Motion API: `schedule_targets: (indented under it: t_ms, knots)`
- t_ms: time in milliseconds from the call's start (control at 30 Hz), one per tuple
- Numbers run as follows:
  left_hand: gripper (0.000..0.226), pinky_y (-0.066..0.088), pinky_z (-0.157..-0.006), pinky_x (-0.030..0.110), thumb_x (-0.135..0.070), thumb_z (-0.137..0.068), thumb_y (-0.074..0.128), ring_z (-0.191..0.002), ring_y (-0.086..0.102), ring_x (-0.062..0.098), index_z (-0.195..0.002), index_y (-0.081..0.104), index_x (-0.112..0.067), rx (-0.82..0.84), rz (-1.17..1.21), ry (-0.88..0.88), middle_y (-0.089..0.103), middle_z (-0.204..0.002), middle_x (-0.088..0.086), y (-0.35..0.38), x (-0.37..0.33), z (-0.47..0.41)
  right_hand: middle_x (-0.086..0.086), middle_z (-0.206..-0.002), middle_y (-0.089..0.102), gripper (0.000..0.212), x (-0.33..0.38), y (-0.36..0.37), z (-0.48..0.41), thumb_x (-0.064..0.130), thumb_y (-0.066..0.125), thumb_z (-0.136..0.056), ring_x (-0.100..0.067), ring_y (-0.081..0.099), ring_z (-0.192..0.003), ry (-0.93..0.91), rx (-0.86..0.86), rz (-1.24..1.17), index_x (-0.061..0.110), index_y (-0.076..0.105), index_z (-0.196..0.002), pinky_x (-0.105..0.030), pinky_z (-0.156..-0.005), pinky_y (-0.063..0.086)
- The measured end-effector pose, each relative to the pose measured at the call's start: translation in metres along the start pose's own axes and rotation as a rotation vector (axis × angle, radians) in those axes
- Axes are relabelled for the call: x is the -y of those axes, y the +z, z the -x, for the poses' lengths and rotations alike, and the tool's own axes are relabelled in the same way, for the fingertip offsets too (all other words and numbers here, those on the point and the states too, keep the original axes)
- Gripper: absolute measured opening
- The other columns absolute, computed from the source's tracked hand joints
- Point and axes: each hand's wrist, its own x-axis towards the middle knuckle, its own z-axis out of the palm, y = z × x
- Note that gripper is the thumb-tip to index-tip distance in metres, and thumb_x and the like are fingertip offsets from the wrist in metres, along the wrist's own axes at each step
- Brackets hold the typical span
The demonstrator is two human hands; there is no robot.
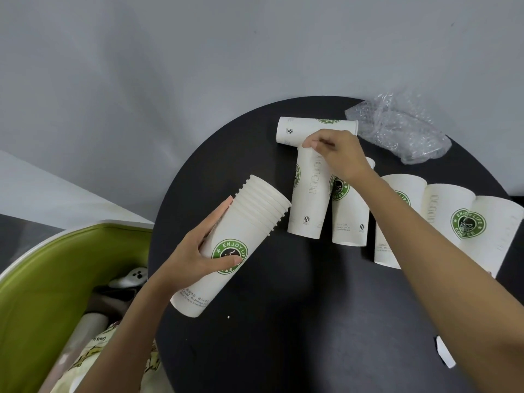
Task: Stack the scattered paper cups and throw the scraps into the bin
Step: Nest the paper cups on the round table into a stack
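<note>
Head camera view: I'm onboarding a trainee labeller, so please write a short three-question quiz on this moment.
1. True or false: the left hand holds a single cup.
2. What does the right hand pinch? A a lid; B a lying cup; C a pen.
3. What colour is the bin left of the table?
Key: 1 false, it grips a cup stack; 2 B; 3 green.
</note>
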Motion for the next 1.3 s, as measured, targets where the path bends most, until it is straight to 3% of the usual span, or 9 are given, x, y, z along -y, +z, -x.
schedule_targets:
  t_ms: [133,300,567,833,1033,1300]
  knots:
    - [0.099,0.058,-0.08,0.025,-0.002,-0.078,0.078,-0.115,0.062,0.013,-0.143,0.023,-0.051,0.013,-0.03,0.009,0.05,-0.142,-0.013,-0.003,0.0,0.006,0.009,-0.094,0.067,0.02,0.007,-0.016,0.013,0.008,0.054,-0.093,-0.013,0.061,-0.095,-0.038,-0.125,-0.092,0.02,0.069,-0.088,-0.026,-0.091,0.044]
    - [0.099,0.058,-0.081,0.025,-0.001,-0.077,0.078,-0.116,0.062,0.012,-0.146,0.023,-0.046,0.032,-0.039,0.002,0.048,-0.144,-0.015,-0.005,0.002,0.016,0.01,-0.091,0.065,0.022,0.017,-0.042,0.031,0.003,0.051,-0.092,0.008,0.057,-0.083,-0.065,-0.319,-0.183,0.016,0.069,-0.092,-0.011,-0.082,0.041]
    - [0.098,0.058,-0.083,0.027,-0.002,-0.078,0.079,-0.118,0.061,0.014,-0.147,0.024,-0.045,0.093,-0.052,-0.007,0.055,-0.135,-0.021,0.004,0.002,0.03,0.015,-0.086,0.064,0.022,0.033,-0.056,0.055,0.006,0.049,-0.091,0.008,0.053,-0.076,-0.035,-0.508,-0.288,0.015,0.069,-0.092,-0.01,-0.075,0.038]
    - [0.098,0.059,-0.083,0.031,-0.002,-0.078,0.079,-0.116,0.063,0.018,-0.146,0.025,-0.048,0.112,-0.051,0.002,0.058,-0.131,-0.019,0.014,-0.004,0.037,0.016,-0.087,0.064,0.021,0.043,-0.025,0.086,0.006,0.051,-0.09,0.006,0.055,-0.083,-0.042,-0.492,-0.326,0.017,0.069,-0.091,-0.012,-0.079,0.04]
    - [0.097,0.058,-0.082,0.029,-0.001,-0.078,0.078,-0.116,0.063,0.016,-0.145,0.025,-0.047,0.107,-0.056,0.023,0.058,-0.131,-0.022,0.021,-0.008,0.042,0.013,-0.086,0.066,0.022,0.053,0.001,0.114,0.006,0.053,-0.092,0.002,0.053,-0.077,-0.026,-0.396,-0.392,0.021,0.069,-0.09,-0.011,-0.072,0.038]
    - [0.097,0.057,-0.083,0.027,0.001,-0.078,0.077,-0.114,0.064,0.016,-0.146,0.026,-0.045,0.103,-0.036,0.042,0.059,-0.132,-0.019,0.029,-0.013,0.049,0.026,-0.083,0.064,0.021,0.066,0.028,0.149,0.007,0.051,-0.095,0.004,0.052,-0.072,-0.035,-0.25,-0.43,0.02,0.069,-0.093,-0.009,-0.069,0.037]
